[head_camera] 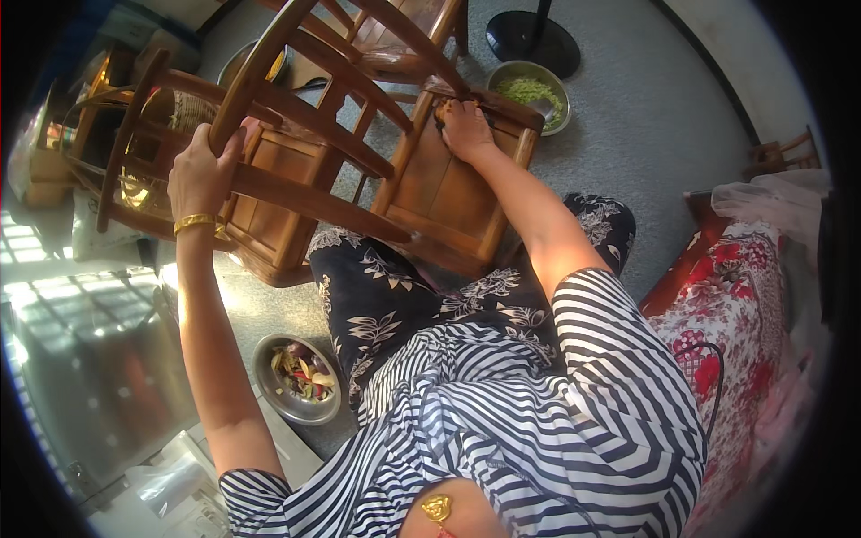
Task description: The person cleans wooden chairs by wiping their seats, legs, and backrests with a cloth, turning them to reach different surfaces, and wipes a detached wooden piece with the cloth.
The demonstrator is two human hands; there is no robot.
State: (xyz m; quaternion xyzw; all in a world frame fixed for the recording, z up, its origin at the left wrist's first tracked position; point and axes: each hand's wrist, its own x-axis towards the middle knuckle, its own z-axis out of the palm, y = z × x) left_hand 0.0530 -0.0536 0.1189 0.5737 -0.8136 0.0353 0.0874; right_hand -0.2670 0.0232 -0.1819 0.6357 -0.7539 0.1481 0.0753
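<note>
My left hand [202, 171], with a gold bangle at the wrist, grips the curved wooden rail of a tilted wooden chair [440, 191]. The chair's slats and legs slant across the upper middle of the view. Against its panelled seat, near the far edge, my right hand [464, 129] presses a small orange and dark wad, which looks like a cloth. My fingers cover most of that wad. The near end of the chair is at my knees.
More wooden chairs stand close by, one [286, 161] at left and another [390, 47] behind. A steel bowl [566, 114] holds chopped greens beside a round black stand base [511, 40]. Another steel bowl [303, 413] of vegetable scraps sits left of me. Floral fabric [726, 289] lies at right.
</note>
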